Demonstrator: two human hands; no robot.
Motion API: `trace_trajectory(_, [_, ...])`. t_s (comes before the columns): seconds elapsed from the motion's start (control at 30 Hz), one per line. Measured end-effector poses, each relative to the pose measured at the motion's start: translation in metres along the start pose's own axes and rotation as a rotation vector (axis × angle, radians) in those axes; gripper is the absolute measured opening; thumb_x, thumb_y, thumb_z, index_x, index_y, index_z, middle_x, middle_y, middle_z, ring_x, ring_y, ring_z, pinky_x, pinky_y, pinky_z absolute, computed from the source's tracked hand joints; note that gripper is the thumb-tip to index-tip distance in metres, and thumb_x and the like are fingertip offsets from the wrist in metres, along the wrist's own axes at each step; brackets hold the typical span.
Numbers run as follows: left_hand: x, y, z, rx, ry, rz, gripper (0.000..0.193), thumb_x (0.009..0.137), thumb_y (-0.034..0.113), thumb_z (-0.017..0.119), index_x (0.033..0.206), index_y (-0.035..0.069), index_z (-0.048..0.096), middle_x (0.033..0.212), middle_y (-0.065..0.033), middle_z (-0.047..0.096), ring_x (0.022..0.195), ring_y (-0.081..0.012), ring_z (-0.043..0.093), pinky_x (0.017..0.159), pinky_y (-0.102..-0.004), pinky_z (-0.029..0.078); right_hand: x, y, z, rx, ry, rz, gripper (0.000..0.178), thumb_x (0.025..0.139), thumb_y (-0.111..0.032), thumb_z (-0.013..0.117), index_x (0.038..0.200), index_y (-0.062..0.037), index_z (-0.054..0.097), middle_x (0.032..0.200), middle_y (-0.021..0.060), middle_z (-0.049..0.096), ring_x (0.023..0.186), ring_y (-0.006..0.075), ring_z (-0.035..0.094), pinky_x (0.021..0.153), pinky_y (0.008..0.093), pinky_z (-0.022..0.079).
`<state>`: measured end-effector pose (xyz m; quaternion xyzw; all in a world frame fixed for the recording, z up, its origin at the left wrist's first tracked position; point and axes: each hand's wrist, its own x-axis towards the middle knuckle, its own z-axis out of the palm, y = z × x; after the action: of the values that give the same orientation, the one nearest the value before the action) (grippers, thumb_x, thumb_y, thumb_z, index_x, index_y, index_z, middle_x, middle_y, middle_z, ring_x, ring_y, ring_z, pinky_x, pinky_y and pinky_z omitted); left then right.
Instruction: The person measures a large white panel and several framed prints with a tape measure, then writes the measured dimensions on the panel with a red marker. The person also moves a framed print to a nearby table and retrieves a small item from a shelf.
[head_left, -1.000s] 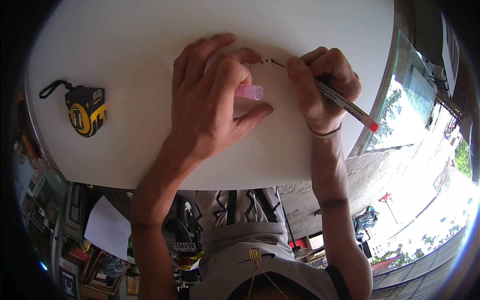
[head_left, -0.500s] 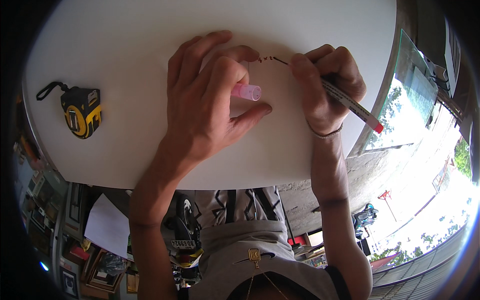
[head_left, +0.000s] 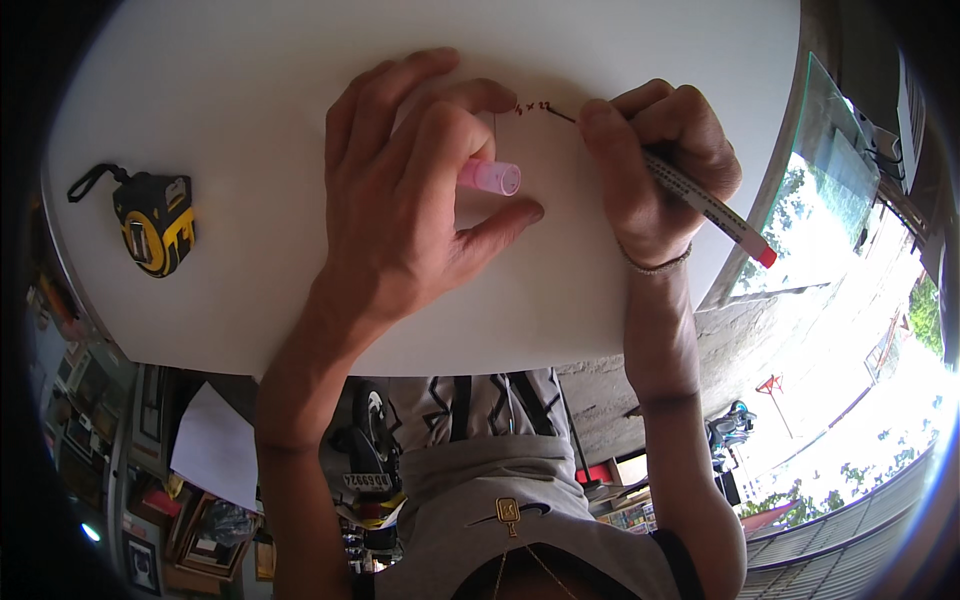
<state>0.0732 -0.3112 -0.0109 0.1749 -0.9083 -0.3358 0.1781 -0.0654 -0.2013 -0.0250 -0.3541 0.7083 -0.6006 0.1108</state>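
Observation:
My right hand [head_left: 665,165] is closed in a writing grip round a slim marker [head_left: 708,205] with a white barrel and a red end. Its dark thin tip touches the white surface [head_left: 240,90] at the end of a short row of small red handwritten marks [head_left: 533,107]. My left hand [head_left: 400,200] rests on that surface to the left of the marks, its curled fingers holding a translucent pink cap [head_left: 490,177]. The left thumb is stretched out below the cap, and the forefinger's end lies beside the writing.
A black and yellow tape measure [head_left: 155,225] with a wrist strap lies at the left of the white surface. Glass panes [head_left: 815,170] lean beyond the right edge. A white sheet [head_left: 215,445] and stacked frames are at the lower left, with a motorcycle wheel [head_left: 370,425] below the front edge.
Another red mark has been added at the right end of the row, and the marker tip has shifted slightly. My left hand still holds the pink cap.

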Motion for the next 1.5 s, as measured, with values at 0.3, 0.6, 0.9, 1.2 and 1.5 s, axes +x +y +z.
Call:
trace_trajectory(0.3, [-0.0004,-0.0015,0.0014,0.006,0.01,0.012,0.061,0.049,0.013,0.09,0.082,0.013,0.038,0.103,-0.0061,0.068,0.118,-0.0306,0.05,0.094,-0.042,0.038,0.0011,-0.0005,-0.0009,0.029,0.058,0.003,0.031,0.067,0.011,0.066,0.059,-0.0061,0.041,0.052,0.0009,0.052,0.043,0.0056,0.044,0.041,0.0219,0.036])
trace_trajectory(0.6, [-0.0006,-0.0016,0.0022,-0.003,0.007,0.012,0.061,0.05,0.014,0.09,0.082,0.013,0.038,0.104,-0.0056,0.067,0.118,-0.0315,0.05,0.094,-0.0421,0.038,0.0004,0.0008,-0.0015,-0.011,0.045,0.004,0.03,0.069,0.01,0.066,0.059,-0.0062,0.042,0.052,0.0013,0.052,0.043,0.0052,0.044,0.041,0.0218,0.036])
trace_trajectory(0.9, [-0.0006,-0.0013,0.0002,0.008,-0.007,0.013,0.061,0.05,0.014,0.09,0.082,0.013,0.038,0.106,-0.0055,0.067,0.118,-0.0316,0.05,0.094,-0.0421,0.037,-0.0003,0.0,-0.001,-0.003,0.054,0.007,0.028,0.07,0.011,0.065,0.061,-0.0048,0.044,0.054,0.004,0.054,0.045,0.006,0.046,0.043,0.021,0.036])
trace_trajectory(1.2, [-0.0008,-0.0029,0.0013,0.002,-0.001,0.017,0.061,0.049,0.014,0.09,0.082,0.013,0.038,0.105,-0.0054,0.067,0.118,-0.0317,0.049,0.095,-0.0423,0.037,-0.0001,-0.0039,-0.0018,0.005,0.041,0.022,0.027,0.069,0.011,0.065,0.061,-0.0049,0.044,0.054,0.0037,0.054,0.045,0.006,0.046,0.043,0.0212,0.036])
trace_trajectory(1.5, [-0.0005,-0.0013,0.0011,0.012,-0.008,0.011,0.061,0.05,0.014,0.09,0.082,0.013,0.038,0.105,-0.0055,0.067,0.119,-0.0315,0.049,0.095,-0.0424,0.037,-0.0005,-0.0028,-0.0017,-0.011,0.06,0.039,0.03,0.067,0.011,0.064,0.058,-0.0057,0.04,0.051,0.0015,0.052,0.043,0.0051,0.043,0.041,0.0219,0.036])
